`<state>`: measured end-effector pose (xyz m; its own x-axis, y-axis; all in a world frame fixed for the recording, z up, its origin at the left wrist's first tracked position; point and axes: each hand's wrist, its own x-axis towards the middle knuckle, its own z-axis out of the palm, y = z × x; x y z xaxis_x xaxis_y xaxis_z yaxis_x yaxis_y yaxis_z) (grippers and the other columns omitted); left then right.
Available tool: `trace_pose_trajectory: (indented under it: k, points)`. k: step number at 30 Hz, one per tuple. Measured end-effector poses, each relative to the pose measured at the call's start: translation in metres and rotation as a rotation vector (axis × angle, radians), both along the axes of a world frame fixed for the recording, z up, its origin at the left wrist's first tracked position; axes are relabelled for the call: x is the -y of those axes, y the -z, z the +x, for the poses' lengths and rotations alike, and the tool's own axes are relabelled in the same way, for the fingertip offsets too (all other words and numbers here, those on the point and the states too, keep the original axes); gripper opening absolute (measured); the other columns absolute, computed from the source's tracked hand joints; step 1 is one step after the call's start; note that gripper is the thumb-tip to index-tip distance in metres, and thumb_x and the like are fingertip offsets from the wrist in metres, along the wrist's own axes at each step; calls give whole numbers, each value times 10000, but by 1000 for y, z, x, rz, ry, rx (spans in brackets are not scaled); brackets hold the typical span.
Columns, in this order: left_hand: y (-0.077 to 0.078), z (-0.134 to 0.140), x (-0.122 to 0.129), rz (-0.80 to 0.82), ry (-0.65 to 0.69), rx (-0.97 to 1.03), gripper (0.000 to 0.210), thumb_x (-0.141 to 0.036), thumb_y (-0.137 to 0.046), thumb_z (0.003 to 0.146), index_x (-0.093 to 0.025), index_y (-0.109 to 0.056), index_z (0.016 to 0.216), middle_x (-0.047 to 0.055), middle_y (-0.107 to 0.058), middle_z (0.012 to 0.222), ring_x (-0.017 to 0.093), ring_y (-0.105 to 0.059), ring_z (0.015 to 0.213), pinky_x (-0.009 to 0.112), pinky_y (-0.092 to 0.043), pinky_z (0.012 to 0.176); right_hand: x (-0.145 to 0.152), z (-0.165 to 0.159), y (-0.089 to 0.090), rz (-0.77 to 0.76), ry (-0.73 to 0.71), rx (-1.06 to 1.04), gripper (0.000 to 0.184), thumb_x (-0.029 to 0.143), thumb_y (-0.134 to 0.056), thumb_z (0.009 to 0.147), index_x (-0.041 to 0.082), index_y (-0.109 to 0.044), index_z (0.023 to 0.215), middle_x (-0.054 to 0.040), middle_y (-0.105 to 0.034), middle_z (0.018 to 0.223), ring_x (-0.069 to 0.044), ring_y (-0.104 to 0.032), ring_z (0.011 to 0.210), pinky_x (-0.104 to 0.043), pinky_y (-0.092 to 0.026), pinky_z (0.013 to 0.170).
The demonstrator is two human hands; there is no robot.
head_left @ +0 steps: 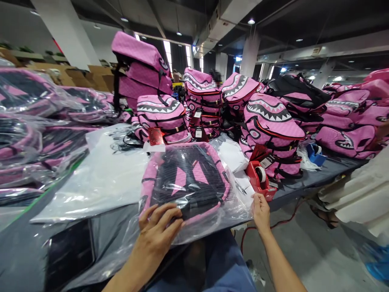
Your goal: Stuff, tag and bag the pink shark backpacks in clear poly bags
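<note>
A pink and black backpack lies back side up inside a clear plastic bag at the front edge of the table. My left hand rests on its near left part, fingers slightly bent over the plastic and holding nothing firmly. At the bag's right side my right hand is closed, with thumb and fingers pinching the edge of the plastic. Just beyond those fingertips stands a red tape dispenser with a white roll. White papers lie between the backpack and the dispenser.
Pink shark-mouth backpacks stand in stacks along the back. Plastic-wrapped backpacks are piled at left. Flat plastic bags and a dark phone-like slab lie nearer. A blue tape dispenser sits at right, near a person's pale clothing.
</note>
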<state>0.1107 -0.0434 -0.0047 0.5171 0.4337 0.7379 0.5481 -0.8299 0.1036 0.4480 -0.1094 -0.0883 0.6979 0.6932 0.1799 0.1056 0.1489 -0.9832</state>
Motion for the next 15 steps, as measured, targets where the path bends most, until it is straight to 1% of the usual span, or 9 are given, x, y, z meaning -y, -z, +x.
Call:
trace_pose_trajectory:
  k: [1, 2, 4, 6, 7, 9, 12, 15]
  points:
    - [-2, 1, -9, -84, 35, -43, 188, -246, -528, 1005, -260, -667, 878, 8, -723, 948, 202, -642, 1036, 390, -394, 1004, 0, 0, -2, 1, 2, -4, 551, 781, -573, 813, 234, -540, 875, 127, -289, 477, -87, -272, 371, -213, -253, 366]
    - [-3, 2, -19, -201, 71, -74, 239, -293, -504, 1007, -248, -660, 832, 18, -708, 920, 201, -645, 973, 369, -432, 931, 0, 0, -4, 1, 2, -10, 556, 786, -578, 805, 236, -538, 873, 129, -288, 475, -85, -266, 365, -211, -242, 361]
    - [-5, 6, -36, -504, 136, -105, 346, -398, -453, 993, -230, -621, 741, 29, -667, 850, 194, -625, 838, 331, -469, 786, -1, 0, -8, -10, -12, -24, 562, 796, -586, 787, 241, -528, 852, 133, -275, 465, -82, -253, 356, -210, -225, 353]
    - [-4, 9, -47, -778, 178, -134, 384, -480, -440, 953, -227, -574, 698, 22, -622, 800, 188, -592, 762, 318, -472, 727, -4, 1, -11, -39, -41, -38, 570, 809, -589, 768, 247, -512, 822, 136, -254, 451, -84, -244, 348, -212, -211, 344]
    - [-3, 10, -50, -865, 184, -132, 391, -505, -436, 938, -227, -557, 691, 17, -604, 789, 187, -581, 752, 320, -472, 730, -5, 2, -12, -60, -55, -37, 577, 819, -584, 760, 249, -506, 810, 138, -245, 442, -86, -244, 343, -214, -208, 340]
    - [-1, 10, -49, -949, 191, -111, 409, -543, -423, 927, -228, -551, 702, 13, -584, 799, 187, -574, 761, 325, -469, 753, -7, 4, -16, -107, -63, -7, 599, 837, -587, 737, 246, -509, 797, 136, -264, 420, -90, -262, 330, -218, -219, 334]
    - [-1, 9, -44, -947, 180, -71, 442, -563, -391, 937, -230, -578, 716, 21, -588, 823, 196, -581, 793, 334, -470, 779, -7, 10, -20, -157, -45, 55, 616, 834, -637, 697, 234, -532, 787, 111, -376, 391, -102, -326, 314, -226, -266, 333]
    - [-1, 8, -42, -935, 193, -60, 458, -572, -401, 929, -232, -577, 676, 25, -599, 801, 201, -588, 792, 328, -481, 769, -2, 16, -25, -178, -24, 107, 606, 814, -671, 693, 225, -549, 776, 78, -466, 397, -118, -402, 324, -232, -326, 357]
